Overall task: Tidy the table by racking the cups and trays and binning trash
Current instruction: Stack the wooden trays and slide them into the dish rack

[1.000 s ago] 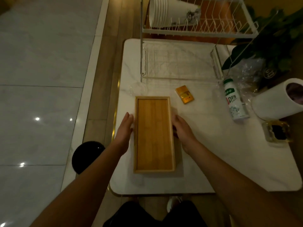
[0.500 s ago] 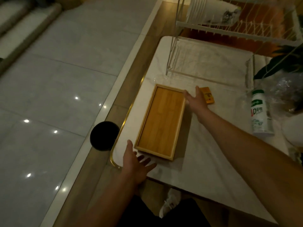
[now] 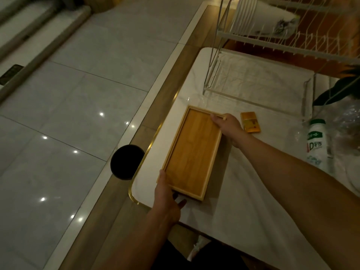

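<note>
A long bamboo tray (image 3: 191, 151) lies on the white marble table (image 3: 243, 207) near its left edge. My left hand (image 3: 168, 199) grips the tray's near left corner, thumb along the rim and fingers tucked under it. My right hand (image 3: 228, 124) grips the far right corner, thumb inside the rim. A white wire dish rack (image 3: 259, 82) stands at the table's far end, with a stack of white cups (image 3: 259, 18) lying on its upper tier. A black round bin (image 3: 126, 161) sits on the floor left of the table.
A small gold packet (image 3: 250, 124) lies just right of my right hand. A white plastic bottle (image 3: 316, 143) and crinkled clear plastic (image 3: 342, 121) lie at the right. A dark plant leaf (image 3: 335, 90) hangs over the rack's right end. Pale floor tiles lie to the left.
My left hand moved from the table edge onto the tray's near left corner and took hold. My right hand closed on the far right corner. The view swung left.
</note>
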The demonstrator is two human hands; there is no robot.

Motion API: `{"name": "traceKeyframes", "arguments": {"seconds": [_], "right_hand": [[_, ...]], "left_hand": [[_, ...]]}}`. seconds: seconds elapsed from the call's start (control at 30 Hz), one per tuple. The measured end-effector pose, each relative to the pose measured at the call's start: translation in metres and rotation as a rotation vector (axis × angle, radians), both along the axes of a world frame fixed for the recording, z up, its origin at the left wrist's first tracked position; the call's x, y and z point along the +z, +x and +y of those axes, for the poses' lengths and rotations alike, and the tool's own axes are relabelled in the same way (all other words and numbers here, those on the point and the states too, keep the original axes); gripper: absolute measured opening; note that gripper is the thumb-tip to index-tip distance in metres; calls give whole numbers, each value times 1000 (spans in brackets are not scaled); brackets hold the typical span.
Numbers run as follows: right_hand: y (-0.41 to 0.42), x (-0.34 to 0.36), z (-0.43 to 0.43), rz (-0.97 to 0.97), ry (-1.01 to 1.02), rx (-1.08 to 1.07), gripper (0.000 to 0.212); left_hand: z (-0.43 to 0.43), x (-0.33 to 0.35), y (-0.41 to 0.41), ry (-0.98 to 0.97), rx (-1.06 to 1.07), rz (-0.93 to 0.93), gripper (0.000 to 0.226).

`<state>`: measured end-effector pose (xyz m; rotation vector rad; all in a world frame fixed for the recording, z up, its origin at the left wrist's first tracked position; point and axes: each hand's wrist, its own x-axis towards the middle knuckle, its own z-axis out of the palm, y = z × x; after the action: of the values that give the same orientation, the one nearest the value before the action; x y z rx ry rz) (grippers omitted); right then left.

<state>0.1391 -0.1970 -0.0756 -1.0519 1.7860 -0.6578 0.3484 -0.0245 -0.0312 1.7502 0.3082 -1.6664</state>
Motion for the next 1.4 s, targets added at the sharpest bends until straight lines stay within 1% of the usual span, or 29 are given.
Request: {"name": "traceKeyframes", "arguments": {"seconds": [0.13, 0.27, 0.37, 0.47, 0.5, 0.57, 0.6, 0.63, 0.67, 0.7, 0.73, 0.77, 0.83, 0.93, 1.03, 1.17, 1.3, 1.4], "right_hand": [[2, -4, 1, 44, -5, -10, 63], [2, -5, 0, 33, -29, -40, 47], [0, -3, 3, 11, -18, -42, 45], [-6, 4, 12, -51, -22, -127, 55], [-9, 7, 20, -74, -40, -184, 59], [-11, 10, 49, -111, -66, -294, 61], [-9, 10, 69, -129, -53, -329, 58], [-4, 7, 90, -142, -22, -343, 55], [3, 4, 111, -159, 14, -340, 52], [10, 1, 130, -190, 50, -337, 49], [19, 0, 145, -228, 80, -346, 48], [26, 0, 157, -262, 106, -361, 45], [40, 0, 170, -320, 148, -380, 40], [61, 1, 176, -421, 172, -347, 47], [77, 3, 175, -459, 144, -393, 47], [83, 5, 174, -523, 152, -513, 43], [86, 7, 170, -556, 145, -571, 48], [90, 7, 170, -516, 130, -587, 50]], "left_hand": [[0, -4, -5, 6, 30, -42, 63], [-2, -8, -9, 15, 29, -83, 59], [0, -13, -3, 14, 9, -68, 62], [5, -23, 15, -6, -30, -59, 75], [4, -26, 23, -29, -41, -106, 77], [-5, -30, 41, -125, -130, -303, 74], [-13, -30, 48, -191, -231, -393, 69], [-21, -30, 53, -270, -360, -443, 61], [-30, -29, 54, -348, -512, -437, 50], [-38, -27, 52, -390, -663, -385, 38], [-45, -24, 49, -396, -785, -329, 30], [-51, -23, 46, -393, -869, -294, 27], [-59, -24, 46, -407, -962, -256, 34], [-68, -24, 50, -391, -1021, -166, 51], [-75, -24, 54, -366, -1037, -102, 58], [-75, -28, 53, -357, -1033, -96, 61], [-75, -30, 51, -366, -1040, -77, 62], [-73, -29, 49, -369, -1009, -74, 61]]}}
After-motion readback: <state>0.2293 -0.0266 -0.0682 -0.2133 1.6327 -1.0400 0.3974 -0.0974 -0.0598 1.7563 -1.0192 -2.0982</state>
